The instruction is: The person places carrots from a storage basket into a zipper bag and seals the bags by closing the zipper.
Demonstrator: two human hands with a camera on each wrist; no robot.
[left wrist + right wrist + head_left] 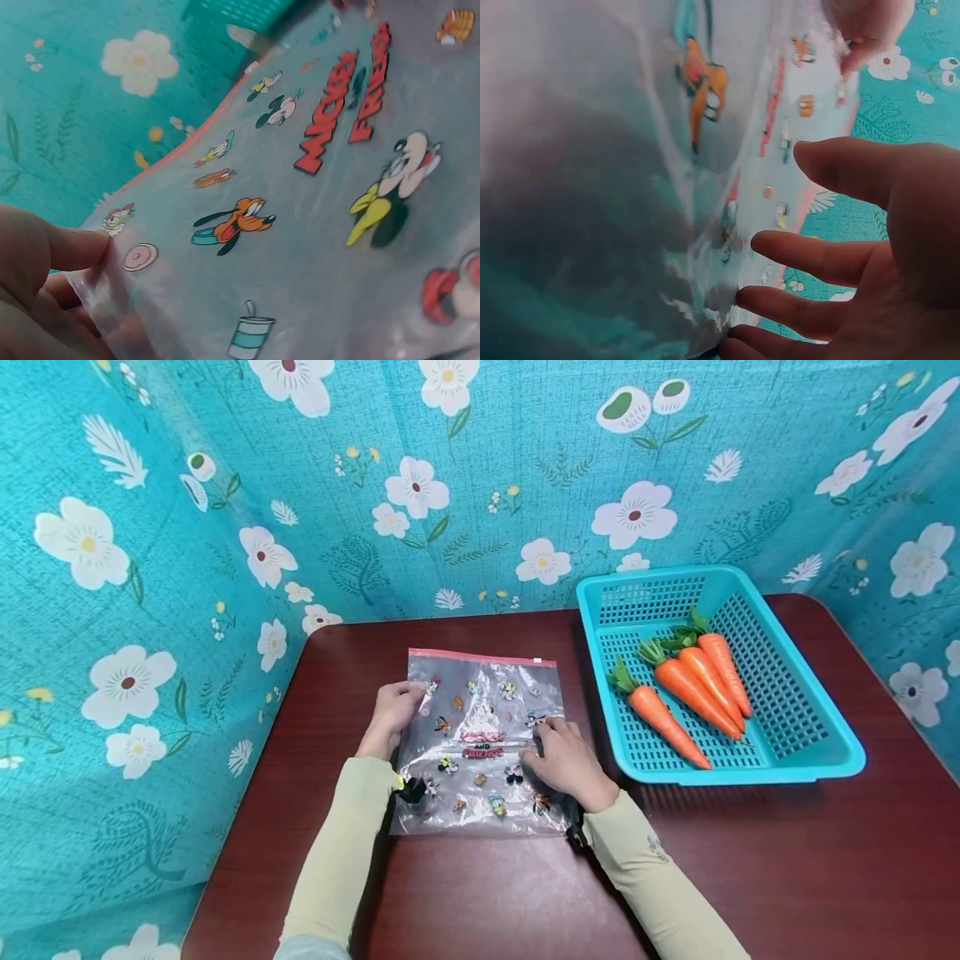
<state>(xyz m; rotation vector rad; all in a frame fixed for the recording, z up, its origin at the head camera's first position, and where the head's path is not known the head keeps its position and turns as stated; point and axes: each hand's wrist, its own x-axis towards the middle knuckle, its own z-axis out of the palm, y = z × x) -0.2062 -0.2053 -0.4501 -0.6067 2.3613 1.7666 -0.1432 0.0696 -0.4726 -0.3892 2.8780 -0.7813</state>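
A clear zip bag [465, 793] printed with cartoon characters and red lettering lies flat on the table, its red zip strip [472, 654] at the far side. My left hand [392, 717] pinches the bag's left edge between thumb and fingers, below the zip, as the left wrist view shows. Over the right part of the bag is my right hand [567, 764]. In the right wrist view, its fingers [810, 257] are spread and fairly straight, with the fingertips against the plastic and the thumb held apart. Whether anything is inside the bag I cannot tell; no contents show.
To the right of the bag stands a turquoise plastic basket [806, 693] holding several carrots [667, 725] with green tops. The dark red-brown table [480, 893] backs onto a turquoise flowered cloth [510, 468], which also hangs along the left and right sides.
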